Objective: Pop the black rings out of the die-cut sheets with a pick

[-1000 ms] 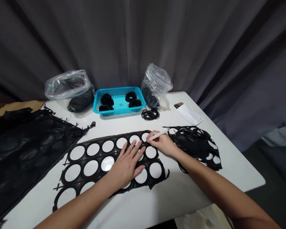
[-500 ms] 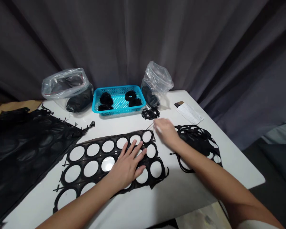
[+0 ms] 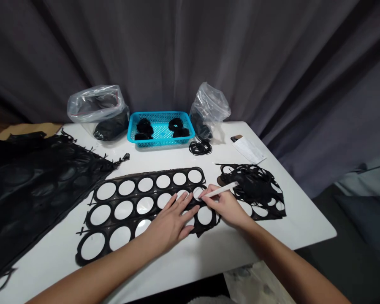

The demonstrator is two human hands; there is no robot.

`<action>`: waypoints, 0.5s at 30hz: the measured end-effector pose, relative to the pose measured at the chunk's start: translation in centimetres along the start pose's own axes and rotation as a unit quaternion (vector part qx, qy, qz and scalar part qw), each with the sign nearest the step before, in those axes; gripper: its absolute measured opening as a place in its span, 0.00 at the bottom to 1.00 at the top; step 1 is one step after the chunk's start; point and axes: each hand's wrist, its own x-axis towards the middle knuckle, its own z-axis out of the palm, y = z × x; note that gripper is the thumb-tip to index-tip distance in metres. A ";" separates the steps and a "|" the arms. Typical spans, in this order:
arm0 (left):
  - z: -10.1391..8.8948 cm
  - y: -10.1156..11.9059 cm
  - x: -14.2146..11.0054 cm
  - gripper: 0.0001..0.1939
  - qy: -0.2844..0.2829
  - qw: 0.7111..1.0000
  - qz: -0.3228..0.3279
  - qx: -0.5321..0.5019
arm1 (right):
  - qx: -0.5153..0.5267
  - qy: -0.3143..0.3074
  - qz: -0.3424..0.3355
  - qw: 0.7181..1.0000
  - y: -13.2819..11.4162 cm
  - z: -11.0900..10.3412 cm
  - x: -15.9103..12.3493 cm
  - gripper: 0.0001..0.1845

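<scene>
A thin black rubbery sheet [image 3: 107, 230] with rows of round holes lies flat on the white table. My left hand [image 3: 172, 223] rests on it with fingers spread, covering some holes near its right part. Pinched in my right hand [image 3: 226, 207] is a slim white pen-like tool [image 3: 222, 189]. Its lower tip is at the rim of a hole in the middle row, close to the sheet's right edge; my fingers partly hide the tip. Beyond the right hand, a tangled heap of black rubbery strips [image 3: 251, 185] lies on another holed piece.
A blue basket [image 3: 161, 144] with bundles of black rings stands at the back between two clear plastic bags [image 3: 93, 105] [image 3: 210, 103] holding black material. Loose black rings [image 3: 200, 147] lie before the right bag. A phone [image 3: 236, 138] sits under white paper [image 3: 250, 150]. Dark sheets [image 3: 28, 181] cover the left.
My right hand has come down from above the sheet's top right corner, where it pulled a thin dark strand, to a middle-row hole. The strand no longer shows in it. The left hand stays flat.
</scene>
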 end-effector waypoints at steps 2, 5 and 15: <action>0.1 0.0 -0.1 0.29 -0.005 1.000 -0.003 -0.007 | -0.001 0.002 0.000 1.000 0.1 0.4 -0.3 0.06; 0.1 -0.1 -0.1 0.29 -0.011 1.000 -0.001 -0.013 | -0.010 0.000 -0.011 1.000 0.2 0.5 -0.2 0.06; 0.2 0.1 -0.3 0.31 0.024 1.000 0.012 0.008 | -0.091 -0.003 -0.072 0.993 0.4 0.7 -0.4 0.07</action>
